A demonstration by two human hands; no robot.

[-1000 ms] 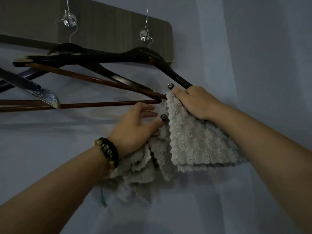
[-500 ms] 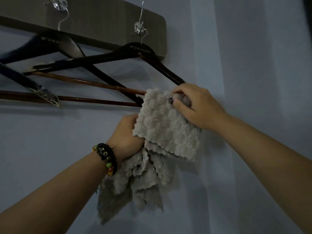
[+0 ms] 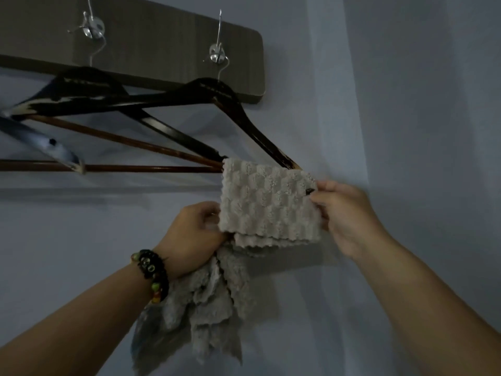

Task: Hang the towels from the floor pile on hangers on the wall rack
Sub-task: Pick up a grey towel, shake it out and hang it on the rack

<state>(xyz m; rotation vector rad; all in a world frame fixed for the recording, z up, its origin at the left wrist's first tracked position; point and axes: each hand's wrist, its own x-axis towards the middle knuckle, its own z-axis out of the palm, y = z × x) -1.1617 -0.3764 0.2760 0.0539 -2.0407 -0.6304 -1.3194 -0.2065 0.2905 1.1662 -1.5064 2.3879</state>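
A grey towel [image 3: 267, 202] hangs folded over the right end of a hanger's bar [image 3: 141, 168], just below the lower right corner of the rack [image 3: 168, 44]. Its front flap lies flat and ribbed, with a scalloped bottom edge, and a second layer shows just beneath that edge. The right hand [image 3: 344, 213] pinches the flap's right edge between thumb and fingers, fingers curled on the cloth. The left hand [image 3: 195, 232] is closed round the towel's bunched remainder at the flap's lower left corner; from that grip the loose cloth falls in crumpled folds past the wrist, which wears a bracelet [image 3: 151, 275].

The rack is a dark board fixed to the wall [image 3: 406, 104], with 2 metal hooks [image 3: 217, 54] in view. From the right hook hangs a dark hanger [image 3: 206, 90], whose right arm slopes down to meet the towel's top edge. A second dark hanger [image 3: 81, 85] hangs from the left hook, overlapping the first. A pale-tipped hanger [image 3: 40, 142] juts in from the left edge of the view, crossing in front of the bars.
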